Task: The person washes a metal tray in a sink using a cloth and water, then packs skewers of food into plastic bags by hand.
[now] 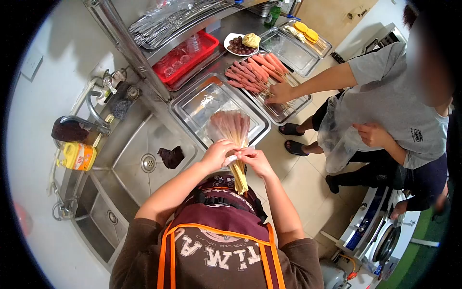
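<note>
A bundle of skewers [239,179] stands in front of my apron, its pale sticks pointing toward me. A clear plastic bag [230,123] covers the far end, with pinkish food showing through. My left hand [220,153] is closed on the gathered bag at the sticks. From the other side, my right hand [255,161] pinches the bag's whitish, bunched edge close to my left fingers. Beyond the bundle lies a bare metal tray [192,103], partly hidden by the bag.
A sink [130,168] with a dark cloth [171,157] is at left. Another tray holds sausage skewers [255,72]; a co-worker's hand [280,92] reaches into it. The co-worker [385,91] stands at right, holding a plastic bag. A stove [385,241] is at lower right.
</note>
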The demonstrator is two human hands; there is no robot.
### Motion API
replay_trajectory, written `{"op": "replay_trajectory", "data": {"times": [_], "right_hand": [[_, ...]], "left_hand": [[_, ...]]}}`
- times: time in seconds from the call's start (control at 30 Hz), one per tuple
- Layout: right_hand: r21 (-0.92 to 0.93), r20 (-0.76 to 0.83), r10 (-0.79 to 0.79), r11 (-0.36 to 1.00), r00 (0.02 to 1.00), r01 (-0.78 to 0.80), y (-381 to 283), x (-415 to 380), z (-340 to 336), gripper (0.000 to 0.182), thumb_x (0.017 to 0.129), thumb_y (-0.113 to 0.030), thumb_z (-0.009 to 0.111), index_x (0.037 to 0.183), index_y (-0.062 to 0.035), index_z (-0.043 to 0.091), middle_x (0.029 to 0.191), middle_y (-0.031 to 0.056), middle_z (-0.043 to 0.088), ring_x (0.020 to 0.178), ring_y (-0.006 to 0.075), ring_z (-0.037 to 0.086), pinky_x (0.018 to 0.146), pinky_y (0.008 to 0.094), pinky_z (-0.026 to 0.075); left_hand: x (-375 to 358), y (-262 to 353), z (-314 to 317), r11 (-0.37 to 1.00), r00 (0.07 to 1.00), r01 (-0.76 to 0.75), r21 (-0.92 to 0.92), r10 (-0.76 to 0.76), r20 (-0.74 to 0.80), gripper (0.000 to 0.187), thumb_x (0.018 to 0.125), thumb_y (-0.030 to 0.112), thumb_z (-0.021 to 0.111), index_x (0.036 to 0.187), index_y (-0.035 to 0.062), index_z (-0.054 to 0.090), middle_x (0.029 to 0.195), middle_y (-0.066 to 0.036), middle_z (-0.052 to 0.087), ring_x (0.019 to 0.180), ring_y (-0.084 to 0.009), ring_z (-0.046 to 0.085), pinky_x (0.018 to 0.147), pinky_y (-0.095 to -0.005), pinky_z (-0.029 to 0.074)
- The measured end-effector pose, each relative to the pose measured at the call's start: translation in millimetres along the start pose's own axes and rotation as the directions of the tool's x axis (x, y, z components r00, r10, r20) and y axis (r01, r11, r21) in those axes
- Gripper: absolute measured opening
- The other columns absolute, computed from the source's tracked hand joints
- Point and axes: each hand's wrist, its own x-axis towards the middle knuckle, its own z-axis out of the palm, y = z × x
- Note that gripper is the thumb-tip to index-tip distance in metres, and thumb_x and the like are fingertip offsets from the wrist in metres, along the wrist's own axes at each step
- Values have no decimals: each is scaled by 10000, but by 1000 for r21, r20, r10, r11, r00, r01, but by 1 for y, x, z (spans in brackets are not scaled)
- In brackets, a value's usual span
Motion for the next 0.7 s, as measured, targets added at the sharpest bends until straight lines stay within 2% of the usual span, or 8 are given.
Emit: {"op": "replay_trajectory", "data": {"times": [0.07,0.3,0.37,0.5,0.57,0.6,0.63,0.7], "right_hand": [[-170,26,-90,981,996,93,-7,0,-3,132,784,-78,662,894,-10,687,915,65,641,872,131,574,801,264,446],[-277,59,-105,954,993,118,-17,4,-4,56,766,-31,636,788,-4,680,855,66,639,776,128,584,728,250,463],[-447,-107,-138,891,985,77,-12,6,1,33,750,-2,622,776,6,640,820,56,632,754,112,582,659,241,470],[-565,-309,-219,825,926,7,-8,10,17,68,730,6,631,784,-6,590,768,68,609,716,139,583,599,253,471],[-769,-183,-631,570,754,290,10,19,18,131,701,17,639,780,-19,540,743,95,575,682,208,567,562,293,466],[-774,-225,-635,577,739,261,10,20,22,155,672,13,654,770,-35,544,755,108,559,683,279,539,579,338,460],[-773,-225,-632,579,741,260,9,21,23,155,672,13,654,769,-35,544,755,108,559,683,279,539,579,338,460],[-832,-158,-756,449,636,327,7,22,27,167,655,6,666,765,-45,551,758,104,563,694,288,539,627,361,454]], "left_hand": [[2,-5,2,994,992,87,-68,-81,92,242,686,207,692,867,68,612,814,-99,614,806,-286,579,714,-378,461],[16,-11,-7,991,954,128,-45,-111,279,157,703,154,660,830,76,610,743,-107,600,738,-280,579,660,-375,461],[17,-14,-5,969,939,218,-116,-176,295,145,721,119,640,848,59,606,685,-81,569,644,-186,563,599,-301,450],[19,-16,-5,964,921,235,-123,-181,344,137,761,118,628,873,45,602,699,-74,579,643,-149,553,597,-277,442],[16,-20,0,933,953,238,-272,-170,249,99,775,124,604,800,32,582,685,-107,591,604,-223,557,576,-319,438],[17,-18,-4,900,924,327,-288,-240,297,134,796,118,592,900,36,611,725,-112,613,644,-205,583,613,-315,458],[18,-18,-5,898,923,331,-289,-244,298,134,796,118,592,900,36,611,725,-112,613,644,-205,583,613,-315,458],[18,-19,-8,906,941,282,-316,-197,277,237,827,83,564,1054,26,598,795,-96,632,711,-136,595,662,-276,471]]}}
